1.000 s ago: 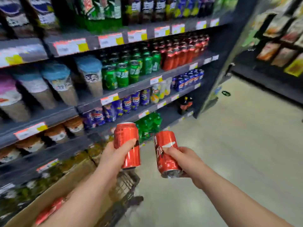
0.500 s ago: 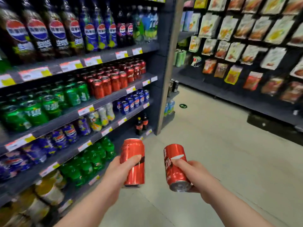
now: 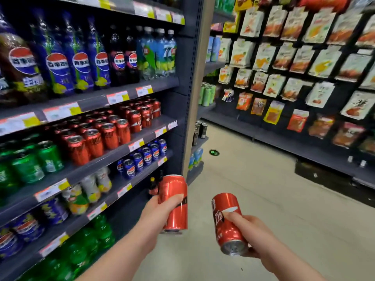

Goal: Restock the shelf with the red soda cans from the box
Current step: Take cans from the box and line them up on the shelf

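Note:
My left hand (image 3: 157,212) grips an upright red soda can (image 3: 176,211) low in the aisle, in front of the drinks shelving. My right hand (image 3: 248,233) grips a second red soda can (image 3: 226,222), tilted with its base toward me. Rows of red soda cans (image 3: 105,132) stand on a grey shelf (image 3: 129,142) up and to the left of both hands; the right end of that shelf is bare. The box is out of view.
Green cans (image 3: 30,161) sit left of the red ones, blue cans (image 3: 142,157) one shelf below, tall cola bottles (image 3: 77,59) above. Snack bags (image 3: 294,74) hang on the right-hand wall. Pale floor (image 3: 253,179) runs between the shelving units.
The view has swung right and upward along the shelving; the cart and cardboard box have dropped out of sight. Both hands still hold their cans, and the red-can shelf looks nearer.

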A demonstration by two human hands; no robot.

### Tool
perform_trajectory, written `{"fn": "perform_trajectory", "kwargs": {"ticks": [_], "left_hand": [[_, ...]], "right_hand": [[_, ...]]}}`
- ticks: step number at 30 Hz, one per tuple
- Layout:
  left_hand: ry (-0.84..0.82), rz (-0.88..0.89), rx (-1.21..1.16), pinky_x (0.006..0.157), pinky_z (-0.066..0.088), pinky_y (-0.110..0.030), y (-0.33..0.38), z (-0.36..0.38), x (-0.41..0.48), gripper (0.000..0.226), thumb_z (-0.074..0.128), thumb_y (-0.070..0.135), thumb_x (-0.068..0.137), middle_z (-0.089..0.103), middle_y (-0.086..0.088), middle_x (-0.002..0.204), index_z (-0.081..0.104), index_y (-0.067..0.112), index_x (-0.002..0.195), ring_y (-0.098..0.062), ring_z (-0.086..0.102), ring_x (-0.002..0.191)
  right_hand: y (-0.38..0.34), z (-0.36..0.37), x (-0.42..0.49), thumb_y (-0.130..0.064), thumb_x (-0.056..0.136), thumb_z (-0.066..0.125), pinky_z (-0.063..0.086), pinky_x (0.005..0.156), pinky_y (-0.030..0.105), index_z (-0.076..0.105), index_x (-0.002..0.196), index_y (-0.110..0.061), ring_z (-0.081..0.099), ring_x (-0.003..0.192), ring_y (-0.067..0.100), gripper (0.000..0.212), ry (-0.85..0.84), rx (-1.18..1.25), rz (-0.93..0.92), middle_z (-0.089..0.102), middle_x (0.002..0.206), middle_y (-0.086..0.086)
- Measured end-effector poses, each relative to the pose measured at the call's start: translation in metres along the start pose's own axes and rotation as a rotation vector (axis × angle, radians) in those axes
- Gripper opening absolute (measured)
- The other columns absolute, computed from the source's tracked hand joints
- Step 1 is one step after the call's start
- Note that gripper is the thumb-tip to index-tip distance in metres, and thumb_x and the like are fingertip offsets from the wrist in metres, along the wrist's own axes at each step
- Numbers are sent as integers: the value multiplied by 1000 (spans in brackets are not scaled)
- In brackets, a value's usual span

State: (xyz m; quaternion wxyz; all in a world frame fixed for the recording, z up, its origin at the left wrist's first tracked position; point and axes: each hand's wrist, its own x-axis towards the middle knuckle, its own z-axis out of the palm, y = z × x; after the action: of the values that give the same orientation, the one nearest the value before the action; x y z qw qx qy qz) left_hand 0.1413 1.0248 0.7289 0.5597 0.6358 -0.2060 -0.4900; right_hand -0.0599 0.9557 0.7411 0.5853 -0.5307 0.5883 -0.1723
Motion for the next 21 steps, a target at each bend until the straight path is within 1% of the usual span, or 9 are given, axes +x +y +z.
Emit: {"fn": "perform_trajectory", "kwargs": {"ticks": [3, 6, 7, 8, 10, 13, 17, 18, 21], "left_hand": [[-29, 17, -10, 70, 56, -36, 25, 9, 56, 49, 76, 42, 62, 69, -9, 101, 59, 22, 104, -25, 69, 87], [1, -2, -24, 74, 55, -35, 40, 19, 96, 35, 74, 37, 74, 68, -9, 103, 57, 24, 102, -25, 68, 89], [-1, -6, -34, 75, 55, -35, 44, 22, 108, 36, 73, 36, 75, 68, -10, 103, 56, 24, 103, -25, 68, 89], [-5, -9, -35, 75, 55, -36, 49, 27, 118, 40, 75, 38, 73, 69, -10, 103, 55, 24, 104, -25, 68, 89], [3, -9, -30, 76, 57, -39, 59, 36, 141, 53, 78, 44, 60, 69, -10, 102, 54, 23, 102, -26, 69, 88], [63, -21, -60, 84, 56, -48, 68, 51, 181, 75, 78, 51, 45, 70, -12, 103, 56, 20, 110, -28, 71, 88], [168, -15, -81, 85, 56, -47, 79, 77, 224, 88, 77, 55, 41, 71, -10, 102, 54, 20, 118, -27, 71, 87], [196, -17, -97, 84, 55, -46, 83, 85, 234, 85, 78, 53, 44, 71, -10, 102, 53, 20, 119, -27, 71, 87], [258, 5, -164, 76, 57, -42, 93, 110, 266, 63, 79, 41, 62, 72, -12, 98, 54, 18, 115, -29, 71, 84]], "right_hand": [[-27, -4, 43, -39, 82, 63, 49, 51, 22, 64, 96, -12, 70, 71, 18, 30, 25, 31, -2, 72, 86, 8], [-47, -8, 83, -37, 82, 63, 50, 51, 23, 63, 96, -10, 68, 67, 20, 30, 24, 51, 24, 71, 85, 10], [-54, -11, 96, -37, 83, 63, 50, 51, 23, 63, 96, -10, 69, 66, 20, 30, 13, 50, 20, 71, 84, 10], [-62, -15, 109, -37, 83, 63, 50, 51, 22, 63, 97, -10, 69, 67, 19, 30, 4, 41, 10, 71, 85, 10], [-77, -22, 139, -38, 83, 63, 50, 51, 22, 63, 97, -11, 70, 69, 19, 30, -15, 30, -14, 72, 87, 10], [-99, -35, 189, -39, 82, 64, 52, 54, 24, 61, 98, -12, 70, 71, 20, 32, -57, 15, -35, 71, 88, 10], [-128, -57, 255, -40, 82, 65, 52, 56, 25, 59, 100, -13, 70, 74, 20, 33, -151, -22, -56, 71, 87, 9], [-135, -66, 272, -40, 81, 65, 51, 56, 25, 60, 99, -13, 70, 74, 19, 33, -181, -32, -66, 71, 87, 9], [-159, -89, 322, -41, 80, 66, 50, 52, 21, 63, 96, -13, 70, 66, 16, 32, -252, -66, -71, 73, 81, 6]]}}
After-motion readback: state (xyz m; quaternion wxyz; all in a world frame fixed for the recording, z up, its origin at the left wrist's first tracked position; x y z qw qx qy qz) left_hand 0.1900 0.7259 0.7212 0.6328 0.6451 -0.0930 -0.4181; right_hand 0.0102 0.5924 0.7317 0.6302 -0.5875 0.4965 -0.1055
